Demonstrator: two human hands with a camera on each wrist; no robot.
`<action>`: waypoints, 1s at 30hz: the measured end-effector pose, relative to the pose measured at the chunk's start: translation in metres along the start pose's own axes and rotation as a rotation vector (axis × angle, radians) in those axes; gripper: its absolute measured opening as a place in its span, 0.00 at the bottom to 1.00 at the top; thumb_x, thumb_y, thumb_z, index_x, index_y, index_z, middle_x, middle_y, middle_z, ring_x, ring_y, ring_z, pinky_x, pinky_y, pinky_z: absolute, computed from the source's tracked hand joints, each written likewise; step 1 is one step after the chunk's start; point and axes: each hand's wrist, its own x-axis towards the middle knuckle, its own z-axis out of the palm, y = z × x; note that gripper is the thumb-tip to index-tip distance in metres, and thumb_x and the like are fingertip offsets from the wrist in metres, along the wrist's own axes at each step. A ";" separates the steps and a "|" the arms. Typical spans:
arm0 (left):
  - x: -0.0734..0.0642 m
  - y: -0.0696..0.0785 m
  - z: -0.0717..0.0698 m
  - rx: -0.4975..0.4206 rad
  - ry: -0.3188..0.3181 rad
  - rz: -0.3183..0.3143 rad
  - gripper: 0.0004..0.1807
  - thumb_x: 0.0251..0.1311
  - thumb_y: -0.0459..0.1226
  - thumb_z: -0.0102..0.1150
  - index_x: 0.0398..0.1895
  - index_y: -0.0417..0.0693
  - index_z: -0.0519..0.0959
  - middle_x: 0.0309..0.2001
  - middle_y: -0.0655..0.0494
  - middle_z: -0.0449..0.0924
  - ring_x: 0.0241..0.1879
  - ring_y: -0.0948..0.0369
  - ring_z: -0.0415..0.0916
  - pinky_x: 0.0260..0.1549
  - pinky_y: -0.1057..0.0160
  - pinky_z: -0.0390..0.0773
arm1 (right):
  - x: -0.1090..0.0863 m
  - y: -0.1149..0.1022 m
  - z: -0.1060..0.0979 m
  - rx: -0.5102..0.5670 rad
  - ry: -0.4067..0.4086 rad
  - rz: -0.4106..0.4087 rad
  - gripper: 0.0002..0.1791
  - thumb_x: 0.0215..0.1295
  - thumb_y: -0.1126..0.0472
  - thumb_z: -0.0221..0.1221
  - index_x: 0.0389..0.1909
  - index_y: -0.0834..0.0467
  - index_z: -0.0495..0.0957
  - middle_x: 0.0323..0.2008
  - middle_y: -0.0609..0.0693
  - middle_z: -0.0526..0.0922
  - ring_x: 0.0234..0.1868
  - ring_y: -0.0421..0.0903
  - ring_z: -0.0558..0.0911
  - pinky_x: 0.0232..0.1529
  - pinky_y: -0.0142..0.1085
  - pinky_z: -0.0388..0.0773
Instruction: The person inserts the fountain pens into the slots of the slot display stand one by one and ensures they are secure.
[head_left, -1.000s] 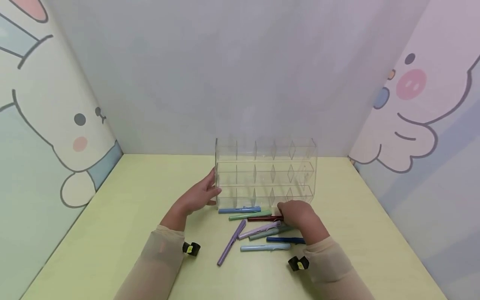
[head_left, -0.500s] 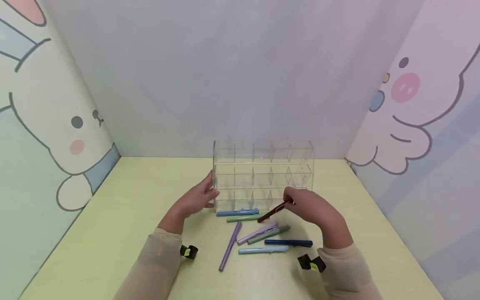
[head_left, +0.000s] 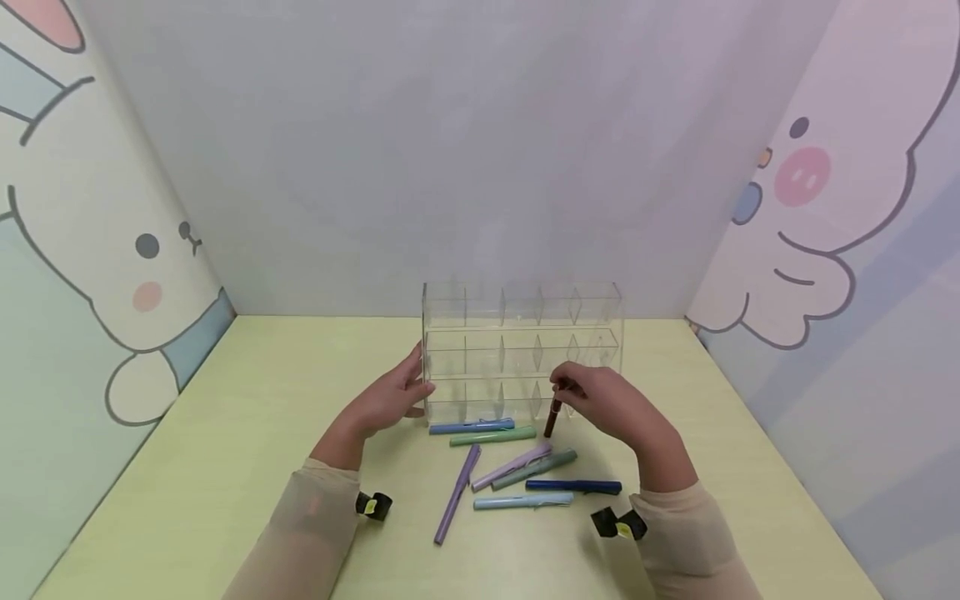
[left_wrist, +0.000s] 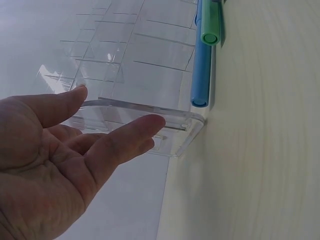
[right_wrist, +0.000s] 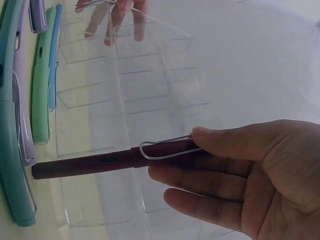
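Observation:
My right hand (head_left: 611,404) pinches a dark red pen (right_wrist: 90,166) by its clipped cap end, between thumb and fingers. The pen hangs steeply, barrel end down, before the lower right of a clear acrylic organizer (head_left: 521,330) with three tiers of compartments. At the organizer's left side, my left hand (head_left: 381,408) touches the side panel with fairly straight fingers, the thumb by its front edge. A blue pen (head_left: 471,427) and a light green pen (head_left: 492,437) lie along the organizer's front.
Nearer me on the table (head_left: 300,367) lie a purple pen (head_left: 457,496), a lilac pen (head_left: 512,467), a grey-green pen (head_left: 535,469), a dark blue pen (head_left: 573,486) and a light blue pen (head_left: 522,501). A grey wall (head_left: 480,167) stands behind the organizer.
My right hand has lifted the dark red pen off the table and turned it from lying flat to steeply upright, before the organizer. My left hand stays at the organizer's side.

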 end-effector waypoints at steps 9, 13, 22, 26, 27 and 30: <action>0.000 0.002 -0.001 0.006 0.000 0.008 0.42 0.75 0.45 0.46 0.76 0.78 0.29 0.80 0.49 0.34 0.71 0.44 0.60 0.57 0.46 0.75 | -0.003 0.007 -0.010 0.084 0.143 -0.017 0.13 0.72 0.54 0.58 0.54 0.50 0.75 0.42 0.43 0.84 0.41 0.41 0.84 0.43 0.43 0.81; 0.000 0.003 -0.001 -0.002 -0.004 0.009 0.42 0.75 0.44 0.46 0.76 0.81 0.30 0.80 0.51 0.35 0.71 0.44 0.59 0.57 0.45 0.75 | -0.006 0.011 -0.016 0.135 0.285 -0.075 0.15 0.71 0.54 0.58 0.55 0.52 0.74 0.44 0.44 0.85 0.42 0.42 0.86 0.42 0.38 0.82; 0.001 0.002 -0.001 0.011 0.000 -0.007 0.43 0.74 0.44 0.48 0.76 0.80 0.30 0.80 0.54 0.36 0.71 0.45 0.59 0.57 0.46 0.76 | -0.006 0.013 -0.021 0.458 0.613 -0.134 0.15 0.70 0.64 0.58 0.56 0.60 0.74 0.47 0.56 0.85 0.42 0.36 0.85 0.44 0.25 0.81; 0.002 0.001 -0.001 0.013 0.001 -0.004 0.43 0.74 0.44 0.48 0.76 0.81 0.30 0.80 0.55 0.36 0.72 0.45 0.59 0.57 0.46 0.76 | -0.004 0.013 -0.023 0.616 0.722 -0.192 0.16 0.68 0.69 0.58 0.55 0.69 0.72 0.47 0.61 0.84 0.43 0.40 0.85 0.45 0.30 0.82; 0.002 0.001 -0.001 0.013 0.000 -0.002 0.43 0.74 0.44 0.48 0.76 0.81 0.30 0.80 0.54 0.36 0.72 0.45 0.59 0.57 0.46 0.76 | -0.003 0.012 -0.023 0.655 0.745 -0.204 0.16 0.68 0.70 0.58 0.55 0.71 0.72 0.48 0.62 0.84 0.43 0.41 0.85 0.46 0.31 0.82; 0.002 0.001 -0.001 0.014 0.002 -0.003 0.43 0.74 0.44 0.48 0.76 0.81 0.30 0.80 0.53 0.36 0.71 0.45 0.60 0.57 0.46 0.75 | -0.003 0.013 -0.023 0.748 0.820 -0.224 0.18 0.68 0.70 0.58 0.55 0.74 0.70 0.48 0.61 0.84 0.45 0.44 0.85 0.46 0.33 0.82</action>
